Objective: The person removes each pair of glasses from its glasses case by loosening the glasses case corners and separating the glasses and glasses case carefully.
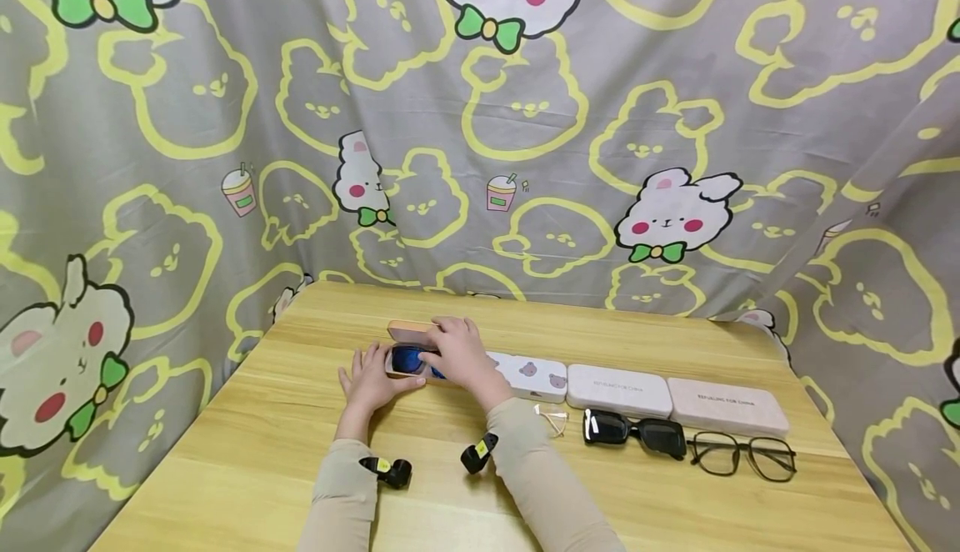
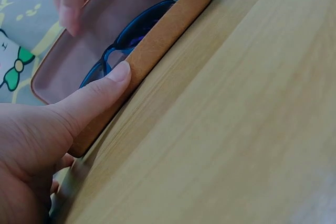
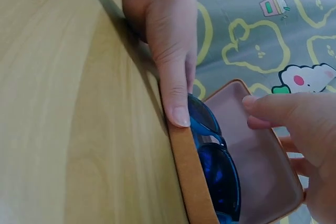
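A brown glasses case [image 2: 163,32] lies with its lid [image 1: 405,333] raised at the back. Blue-lensed sunglasses [image 3: 218,171] sit folded inside it, partly hidden by the front wall in the left wrist view. My left hand [image 1: 371,381] holds the case's left end, thumb along the front rim and the other fingers mostly hidden round the end. At the lid's upper edge is my right hand [image 1: 461,356]; its thumb lies on the inner side and fingers show behind, pinching the edge. In the head view this hand covers the case's right part.
Right of the brown case stand a bear-print case [image 1: 528,373], a white case [image 1: 618,389] and a pink case [image 1: 727,404] in a row. In front lie thin light-framed glasses [image 1: 553,420], black sunglasses [image 1: 660,437] and black-framed eyeglasses [image 1: 742,449]. A patterned curtain [image 1: 555,235] hangs behind the table.
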Demonstrator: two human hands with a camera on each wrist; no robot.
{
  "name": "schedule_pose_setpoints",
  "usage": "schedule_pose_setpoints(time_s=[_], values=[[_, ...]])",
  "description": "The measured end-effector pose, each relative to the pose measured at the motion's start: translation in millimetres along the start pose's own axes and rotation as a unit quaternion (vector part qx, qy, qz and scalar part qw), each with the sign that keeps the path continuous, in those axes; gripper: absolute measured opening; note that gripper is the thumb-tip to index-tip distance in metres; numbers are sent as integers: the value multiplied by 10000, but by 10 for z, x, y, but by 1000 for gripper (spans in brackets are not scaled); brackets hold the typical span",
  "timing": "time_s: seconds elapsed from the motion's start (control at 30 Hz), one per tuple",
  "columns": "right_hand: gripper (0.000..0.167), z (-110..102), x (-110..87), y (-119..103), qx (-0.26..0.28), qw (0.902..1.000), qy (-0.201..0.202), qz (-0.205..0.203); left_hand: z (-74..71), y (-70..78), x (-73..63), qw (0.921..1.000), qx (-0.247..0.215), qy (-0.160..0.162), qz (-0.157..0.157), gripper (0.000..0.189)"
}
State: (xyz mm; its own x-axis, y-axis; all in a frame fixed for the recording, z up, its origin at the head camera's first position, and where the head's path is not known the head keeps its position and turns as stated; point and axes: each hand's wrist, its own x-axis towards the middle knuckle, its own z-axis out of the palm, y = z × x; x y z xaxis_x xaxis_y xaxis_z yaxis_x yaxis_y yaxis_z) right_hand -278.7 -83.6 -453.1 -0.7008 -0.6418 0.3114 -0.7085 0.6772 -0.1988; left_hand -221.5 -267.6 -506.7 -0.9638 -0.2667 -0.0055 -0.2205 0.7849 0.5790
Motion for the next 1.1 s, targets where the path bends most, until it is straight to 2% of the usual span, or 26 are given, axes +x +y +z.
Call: schedule_pose_setpoints(time_s=[0.33, 0.67, 1.1], values=[[18, 42, 0, -118, -370, 9983, -85, 432, 13, -8, 7, 10000, 50, 61, -5, 108], [25, 108, 40, -172, -600, 9949, -290, 760, 28, -8, 20, 9999, 83, 41, -47, 108], [21, 144, 40, -176, -832, 9933, -97, 801, 33, -9, 20, 9999, 69, 32, -82, 108]])
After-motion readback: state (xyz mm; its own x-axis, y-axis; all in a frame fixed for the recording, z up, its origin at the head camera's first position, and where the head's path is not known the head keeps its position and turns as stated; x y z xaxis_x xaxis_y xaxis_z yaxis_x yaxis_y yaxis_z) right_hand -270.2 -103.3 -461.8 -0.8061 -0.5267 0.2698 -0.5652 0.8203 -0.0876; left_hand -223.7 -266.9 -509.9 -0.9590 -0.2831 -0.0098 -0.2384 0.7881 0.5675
